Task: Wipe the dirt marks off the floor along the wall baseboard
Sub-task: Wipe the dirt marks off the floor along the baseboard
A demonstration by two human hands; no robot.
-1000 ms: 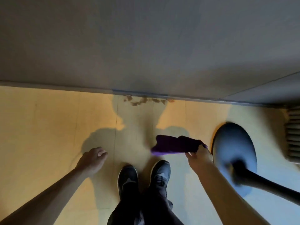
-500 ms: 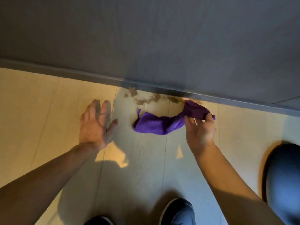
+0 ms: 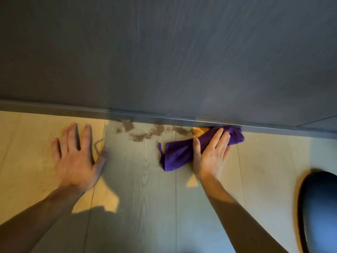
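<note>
Brown dirt marks (image 3: 144,131) run in a patchy line on the light wood floor (image 3: 145,179), right below the grey baseboard (image 3: 73,111). A purple cloth (image 3: 179,154) lies bunched on the floor at the right end of the marks, its far end touching the baseboard. My right hand (image 3: 211,152) lies flat on top of the cloth and presses it down, fingers stretched toward the wall. To the left of the marks, my left hand (image 3: 74,157) rests palm down on the floor with fingers spread, holding nothing.
A dark grey wood-grain wall (image 3: 164,52) fills the upper half of the view. A round dark base of some stand (image 3: 321,210) sits on the floor at the lower right, close to my right forearm.
I have dropped low toward the floor. My right hand brought the cloth down to the baseboard and now presses it flat. My left hand has settled onto the floor.
</note>
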